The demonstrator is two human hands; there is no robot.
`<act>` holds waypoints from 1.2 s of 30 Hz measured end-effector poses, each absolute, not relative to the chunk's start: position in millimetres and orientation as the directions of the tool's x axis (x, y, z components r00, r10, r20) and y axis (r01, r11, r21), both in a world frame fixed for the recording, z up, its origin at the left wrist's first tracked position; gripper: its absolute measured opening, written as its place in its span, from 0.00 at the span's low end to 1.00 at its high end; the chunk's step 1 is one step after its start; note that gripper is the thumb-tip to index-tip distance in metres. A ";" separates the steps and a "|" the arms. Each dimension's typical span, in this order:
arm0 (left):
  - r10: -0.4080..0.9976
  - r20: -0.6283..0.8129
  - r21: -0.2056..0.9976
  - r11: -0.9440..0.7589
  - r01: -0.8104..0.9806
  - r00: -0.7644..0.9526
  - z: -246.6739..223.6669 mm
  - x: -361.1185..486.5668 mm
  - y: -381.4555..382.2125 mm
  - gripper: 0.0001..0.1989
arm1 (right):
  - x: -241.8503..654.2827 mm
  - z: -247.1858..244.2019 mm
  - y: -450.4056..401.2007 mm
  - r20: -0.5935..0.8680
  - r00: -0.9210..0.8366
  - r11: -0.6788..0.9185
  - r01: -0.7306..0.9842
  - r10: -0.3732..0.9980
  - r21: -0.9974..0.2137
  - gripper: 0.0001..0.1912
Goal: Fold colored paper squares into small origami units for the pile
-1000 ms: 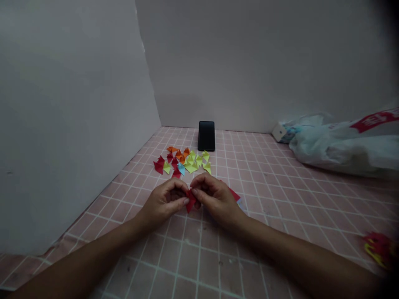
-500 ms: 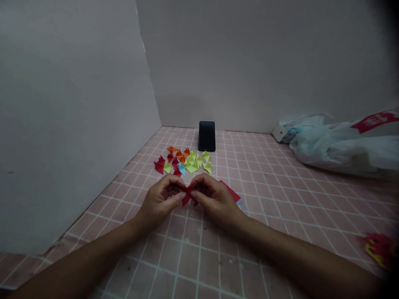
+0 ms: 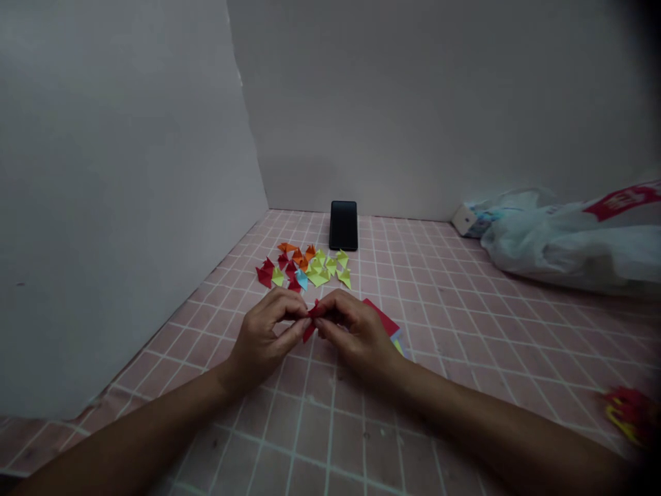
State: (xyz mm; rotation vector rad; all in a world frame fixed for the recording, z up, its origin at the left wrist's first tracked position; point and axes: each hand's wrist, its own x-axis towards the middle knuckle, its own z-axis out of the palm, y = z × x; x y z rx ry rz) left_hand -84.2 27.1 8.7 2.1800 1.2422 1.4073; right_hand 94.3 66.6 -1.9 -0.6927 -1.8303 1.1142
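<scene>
Between the two hands, just above the counter (image 3: 465, 303) and near its middle, sits a small red paper piece (image 3: 310, 326). The left hand (image 3: 266, 337) and the right hand (image 3: 354, 331) are pressed close together, and the fingertips of both pinch this paper from its two sides. A second ago the piece showed as a wider red shape hanging below the fingers; now only a narrow red tip shows between them, and the hands have moved slightly to the far side. I judge that the paper has been folded tighter, so the fold in hand seems further along.

The paper looks thin and stiff, with sharp creases and a matte surface. Just right of the right hand lies a flat stack of paper sheets (image 3: 385, 318), red on top with a yellow-green edge below. Farther away is a cluster of folded paper triangles (image 3: 304, 269) in red, orange, yellow-green and one light blue, all small and pointed. Beyond them a black phone (image 3: 343, 225) lies flat, smooth and glossy. At the far right is a crumpled white plastic bag (image 3: 568, 248) with red print. A pink cover with a white grid of squares lies over the counter.
</scene>
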 end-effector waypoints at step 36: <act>0.644 0.735 0.468 -0.708 0.529 0.213 3.6 -87.7 26.6 0.10 | 96.8 2.3 63.9 0.365 -0.475 0.400 -0.030 0.800 -0.916 0.05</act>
